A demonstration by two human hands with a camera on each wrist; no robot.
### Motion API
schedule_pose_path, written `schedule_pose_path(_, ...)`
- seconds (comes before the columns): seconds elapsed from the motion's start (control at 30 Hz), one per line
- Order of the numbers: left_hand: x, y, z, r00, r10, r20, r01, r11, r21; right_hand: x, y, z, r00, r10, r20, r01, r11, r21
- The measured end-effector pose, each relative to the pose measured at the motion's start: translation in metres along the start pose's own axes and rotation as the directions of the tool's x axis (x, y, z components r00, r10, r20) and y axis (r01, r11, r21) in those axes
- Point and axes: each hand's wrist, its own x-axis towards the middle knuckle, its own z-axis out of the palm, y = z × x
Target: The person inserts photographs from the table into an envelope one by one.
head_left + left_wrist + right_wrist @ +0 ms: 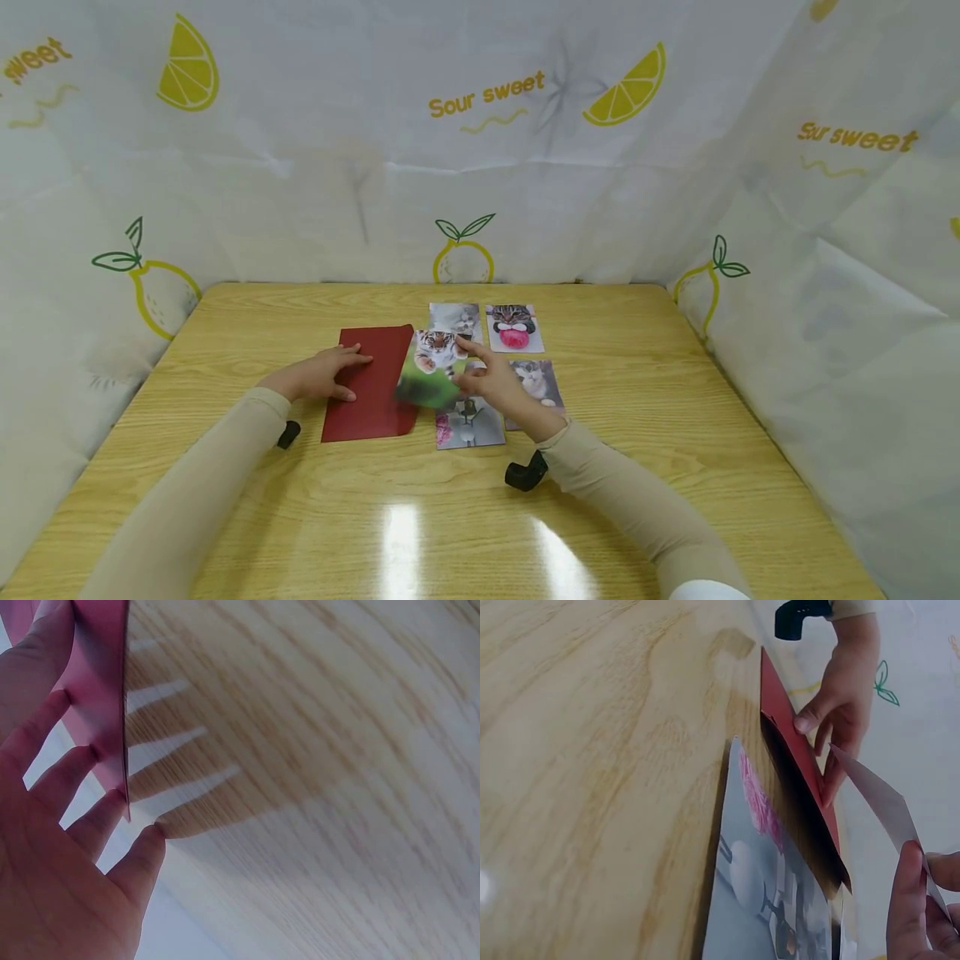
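On the table's left part lies a red envelope (375, 400), its right edge raised a little with a dark gap showing in the right wrist view. My left hand (321, 375) rests on its left side with the fingers spread; the left wrist view shows the fingertips (86, 754) at its edge. Between thumb and fingers my right hand (502, 385) pinches a tiger picture card (429, 379) by its right side. This card is tilted, held above the table, and overlaps the envelope's right edge in the head view. From the right wrist the card (881, 799) appears nearly edge-on.
Several picture cards lie right of the envelope: a cat with a pink flower (514, 333), a pale grey card (450, 315), a white animal card (542, 379) and a card with pink blossoms (472, 432). A printed white cloth (315, 208) hangs behind the table (337, 517).
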Motion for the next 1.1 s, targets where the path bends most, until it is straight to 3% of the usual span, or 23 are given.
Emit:
schedule_pose_path(0.33, 0.0, -0.002, 0.0, 1.0, -0.01, 0.003, 0.01, 1.0, 0.0, 0.001, 0.008, 0.005, 1.0, -0.007, 0.012, 0.008, 0.999, -0.049)
schedule_pose_path(1.1, -0.002, 0.005, -0.002, 1.0, -0.014, 0.008, 0.014, 1.0, -0.002, 0.002, 0.008, 0.014, 0.997, 0.065, 0.047, -0.06, 0.993, -0.098)
